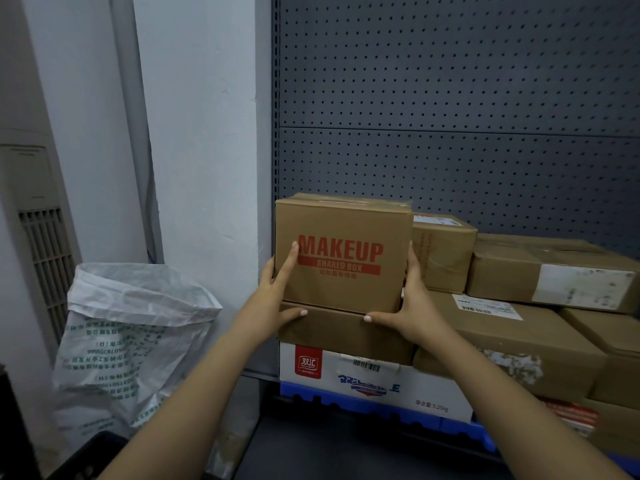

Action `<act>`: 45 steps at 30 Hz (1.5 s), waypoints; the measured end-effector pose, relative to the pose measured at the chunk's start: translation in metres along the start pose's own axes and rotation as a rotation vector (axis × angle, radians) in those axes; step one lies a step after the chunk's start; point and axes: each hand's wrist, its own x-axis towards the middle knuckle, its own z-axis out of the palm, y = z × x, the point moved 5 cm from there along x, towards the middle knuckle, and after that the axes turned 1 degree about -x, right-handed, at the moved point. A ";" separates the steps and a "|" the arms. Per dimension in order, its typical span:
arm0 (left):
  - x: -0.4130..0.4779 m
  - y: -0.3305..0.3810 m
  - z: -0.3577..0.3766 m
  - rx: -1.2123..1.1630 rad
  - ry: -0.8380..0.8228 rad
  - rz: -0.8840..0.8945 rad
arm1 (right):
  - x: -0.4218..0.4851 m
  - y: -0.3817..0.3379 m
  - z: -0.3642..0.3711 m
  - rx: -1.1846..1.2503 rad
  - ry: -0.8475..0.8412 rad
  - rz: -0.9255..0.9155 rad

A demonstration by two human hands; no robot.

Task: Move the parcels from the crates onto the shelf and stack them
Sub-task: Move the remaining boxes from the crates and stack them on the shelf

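A brown carton printed MAKEUP SHARED BOX (341,254) stands on top of a flat brown parcel (343,336) at the left end of the shelf stack. My left hand (277,296) holds its left side, fingers up along the edge and thumb under the front bottom edge. My right hand (410,299) holds the right side the same way, thumb at the bottom edge. Beneath lies a white carton with a red logo (374,379).
More brown parcels (550,271) are stacked to the right against the grey pegboard back (450,98). A blue crate edge (381,407) shows under the white carton. A white woven sack (131,341) stands at left by the wall; a dark crate corner (93,455) lies bottom left.
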 end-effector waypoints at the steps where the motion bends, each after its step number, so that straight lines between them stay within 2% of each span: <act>1: 0.000 0.000 0.000 0.002 0.002 -0.002 | 0.000 0.000 0.000 0.000 0.001 0.003; 16: -0.004 0.004 0.004 -0.005 -0.002 -0.011 | -0.003 -0.003 0.001 -0.031 0.007 0.045; 23: -0.020 0.009 0.006 -0.019 0.038 -0.032 | -0.022 -0.011 -0.007 -0.067 0.029 0.035; 27: -0.041 0.018 -0.001 0.018 0.098 0.022 | -0.045 -0.019 -0.015 -0.126 0.056 0.004; 33: -0.091 0.043 -0.014 0.186 0.210 0.188 | -0.101 -0.042 -0.006 -0.462 0.069 -0.178; 38: -0.146 0.043 -0.024 0.247 0.265 0.256 | -0.135 -0.057 0.036 -0.558 -0.014 -0.377; 41: -0.185 0.021 -0.033 0.273 0.312 0.223 | -0.152 -0.065 0.075 -0.563 -0.070 -0.444; 45: -0.243 -0.026 -0.047 0.324 0.273 0.088 | -0.170 -0.078 0.143 -0.573 -0.188 -0.522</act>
